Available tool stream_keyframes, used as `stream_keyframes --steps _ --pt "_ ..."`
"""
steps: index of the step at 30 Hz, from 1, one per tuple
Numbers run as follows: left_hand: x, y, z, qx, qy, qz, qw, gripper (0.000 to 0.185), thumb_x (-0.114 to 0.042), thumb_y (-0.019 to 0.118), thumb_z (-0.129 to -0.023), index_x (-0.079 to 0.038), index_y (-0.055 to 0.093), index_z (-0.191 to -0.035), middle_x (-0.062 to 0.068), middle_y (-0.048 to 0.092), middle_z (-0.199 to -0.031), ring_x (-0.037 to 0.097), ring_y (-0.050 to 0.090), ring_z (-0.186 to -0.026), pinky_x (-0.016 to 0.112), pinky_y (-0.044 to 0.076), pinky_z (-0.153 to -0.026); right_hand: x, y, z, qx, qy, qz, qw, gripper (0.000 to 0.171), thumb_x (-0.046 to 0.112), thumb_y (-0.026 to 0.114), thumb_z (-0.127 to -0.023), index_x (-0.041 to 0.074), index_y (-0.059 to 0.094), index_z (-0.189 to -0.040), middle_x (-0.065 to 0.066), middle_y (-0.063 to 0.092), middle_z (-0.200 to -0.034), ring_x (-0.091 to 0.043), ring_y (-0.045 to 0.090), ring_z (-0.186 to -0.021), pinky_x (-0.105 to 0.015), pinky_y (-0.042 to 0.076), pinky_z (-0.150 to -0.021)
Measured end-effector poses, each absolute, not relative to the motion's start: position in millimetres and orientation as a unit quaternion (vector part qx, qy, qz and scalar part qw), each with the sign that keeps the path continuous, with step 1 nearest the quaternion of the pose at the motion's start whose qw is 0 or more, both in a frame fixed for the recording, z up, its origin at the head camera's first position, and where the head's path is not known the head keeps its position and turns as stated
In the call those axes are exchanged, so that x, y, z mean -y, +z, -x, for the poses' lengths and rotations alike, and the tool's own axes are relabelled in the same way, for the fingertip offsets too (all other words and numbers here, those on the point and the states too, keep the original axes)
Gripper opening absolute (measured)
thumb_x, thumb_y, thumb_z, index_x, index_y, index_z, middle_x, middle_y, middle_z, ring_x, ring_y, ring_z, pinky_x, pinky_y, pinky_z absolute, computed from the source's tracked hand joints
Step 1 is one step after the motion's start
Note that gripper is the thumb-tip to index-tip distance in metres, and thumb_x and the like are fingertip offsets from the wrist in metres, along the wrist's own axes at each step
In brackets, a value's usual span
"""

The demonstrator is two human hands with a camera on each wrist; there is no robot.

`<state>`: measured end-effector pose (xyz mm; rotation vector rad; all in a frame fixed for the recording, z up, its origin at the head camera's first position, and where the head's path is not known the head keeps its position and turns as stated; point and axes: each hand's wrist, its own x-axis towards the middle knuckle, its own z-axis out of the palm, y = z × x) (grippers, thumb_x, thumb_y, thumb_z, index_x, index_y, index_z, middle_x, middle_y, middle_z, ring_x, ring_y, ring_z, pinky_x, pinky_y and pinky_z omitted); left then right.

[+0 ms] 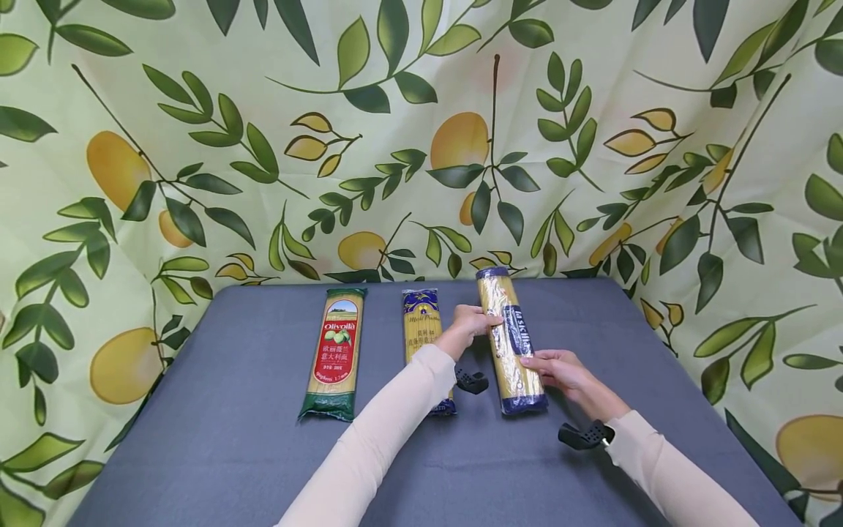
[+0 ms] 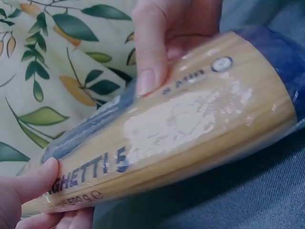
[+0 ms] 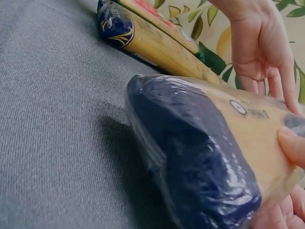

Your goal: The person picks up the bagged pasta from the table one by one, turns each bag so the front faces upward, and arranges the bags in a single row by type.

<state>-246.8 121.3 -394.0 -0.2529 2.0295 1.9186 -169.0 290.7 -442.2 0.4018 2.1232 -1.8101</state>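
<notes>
A clear-wrapped spaghetti pack (image 1: 506, 373) with navy ends and a navy label is held up at a slight tilt over the table. My left hand (image 1: 470, 324) grips its left side near the upper half, thumb on the front. Lower down, my right hand (image 1: 560, 369) holds the right edge, with the thumb on the wrapper. In the left wrist view, the printed side of the spaghetti pack (image 2: 190, 143) reads "spaghetti 5" and "500 g". The right wrist view shows its navy end (image 3: 186, 148) close over the cloth, casting a shadow.
On the grey-blue table (image 1: 217, 439) lie two more pasta packs: a red-labelled one with green ends (image 1: 336, 351) at left, and a blue-and-gold one (image 1: 420, 322) partly hidden behind my left arm. Leaf-patterned fabric (image 1: 395, 183) hangs behind the table.
</notes>
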Motion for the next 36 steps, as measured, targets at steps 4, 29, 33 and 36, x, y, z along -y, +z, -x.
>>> stream_keyframes --steps 4,29,33,36 --pt "-146.1 -486.3 317.8 -0.72 0.674 0.094 0.135 0.036 -0.006 0.088 -0.065 0.002 0.072 -0.096 0.016 0.075 -0.09 0.025 0.074 -0.077 0.031 0.062 -0.071 -288.5 -444.4 173.1 -0.745 -0.631 -0.158 0.148 0.046 0.023 0.072 -0.086 -0.005 0.061 -0.12 0.014 0.069 -0.072 -0.001 0.065 -0.069 -0.017 0.056 -0.067" --pt "-121.9 -438.1 264.8 -0.825 0.545 0.075 0.131 0.039 -0.011 0.082 -0.072 -0.005 0.072 -0.11 0.011 0.072 -0.11 0.016 0.061 -0.094 0.024 0.053 -0.085 -283.3 -452.6 181.1 -0.741 -0.621 -0.21 0.147 0.058 0.023 0.073 -0.085 -0.012 0.053 -0.127 0.01 0.068 -0.068 -0.004 0.065 -0.066 -0.019 0.056 -0.063" --pt "-122.4 -445.7 272.2 -0.819 0.544 0.078 0.162 0.041 -0.011 0.083 -0.072 -0.005 0.072 -0.111 0.011 0.071 -0.112 0.018 0.061 -0.098 0.028 0.052 -0.089 -282.7 -453.6 181.2 -0.744 -0.612 -0.223 0.151 0.055 0.025 0.072 -0.086 -0.01 0.055 -0.125 0.009 0.069 -0.068 -0.005 0.066 -0.066 -0.02 0.055 -0.063" --pt "-125.0 -455.8 283.2 -0.828 0.533 0.072 0.158 0.041 -0.016 0.087 -0.068 -0.007 0.074 -0.106 0.008 0.071 -0.109 0.018 0.061 -0.097 0.028 0.053 -0.086 -282.1 -453.2 181.1 -0.743 -0.614 -0.223 0.148 0.054 0.025 0.072 -0.086 -0.01 0.056 -0.124 0.008 0.069 -0.069 -0.005 0.065 -0.066 -0.02 0.055 -0.062"
